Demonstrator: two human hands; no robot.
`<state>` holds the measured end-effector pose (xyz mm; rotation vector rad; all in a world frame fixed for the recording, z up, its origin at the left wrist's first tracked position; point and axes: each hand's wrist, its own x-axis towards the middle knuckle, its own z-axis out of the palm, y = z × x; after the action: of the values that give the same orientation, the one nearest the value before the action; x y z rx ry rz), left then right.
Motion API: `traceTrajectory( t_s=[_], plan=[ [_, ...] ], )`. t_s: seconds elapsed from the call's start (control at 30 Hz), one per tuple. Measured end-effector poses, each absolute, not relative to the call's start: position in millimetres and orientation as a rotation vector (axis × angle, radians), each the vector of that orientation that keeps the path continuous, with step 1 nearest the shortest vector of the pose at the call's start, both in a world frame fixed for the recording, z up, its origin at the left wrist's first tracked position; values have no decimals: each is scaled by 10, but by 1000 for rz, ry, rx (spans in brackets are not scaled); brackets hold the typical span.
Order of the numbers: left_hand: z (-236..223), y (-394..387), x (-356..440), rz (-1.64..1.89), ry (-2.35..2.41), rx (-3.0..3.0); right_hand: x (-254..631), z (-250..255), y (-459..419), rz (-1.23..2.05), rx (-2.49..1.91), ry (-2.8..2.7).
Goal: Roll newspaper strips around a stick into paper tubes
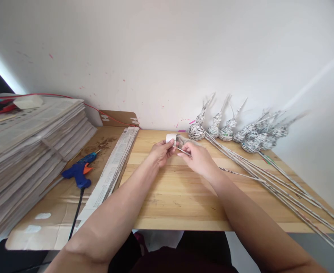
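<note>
My left hand (161, 151) pinches the white end of a newspaper strip (176, 139) near the back of the wooden table (178, 197). My right hand (198, 158) is closed on the strip's other end and on a thin stick under it. The strip is partly curled between both hands. Just beyond them stand several woven newspaper buds (225, 131) on long rolled paper stems (269, 174), which run off toward the right front edge.
A blue glue gun (80, 172) with a black cord lies on cardboard (50, 212) at the left. Cut newspaper strips (114, 170) lie beside it. A tall pile of newspapers (27, 151) fills the far left. A white wall stands behind.
</note>
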<state>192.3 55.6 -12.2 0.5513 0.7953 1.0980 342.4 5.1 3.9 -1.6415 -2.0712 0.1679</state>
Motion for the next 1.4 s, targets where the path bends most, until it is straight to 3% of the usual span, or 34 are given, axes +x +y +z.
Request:
traceTrajectory(
  t_s=[1.03, 1.23, 1.4],
  plan=[
    [-130, 572, 1917, 1140, 785, 490, 3422, -4, 75, 366, -1654, -2138],
    [-126, 576, 1922, 1159, 774, 450, 3410, -6, 62, 279, -1653, -2102],
    [-131, 573, 1915, 1157, 784, 494, 3416, 1, 72, 419, -1618, -2161]
  ],
)
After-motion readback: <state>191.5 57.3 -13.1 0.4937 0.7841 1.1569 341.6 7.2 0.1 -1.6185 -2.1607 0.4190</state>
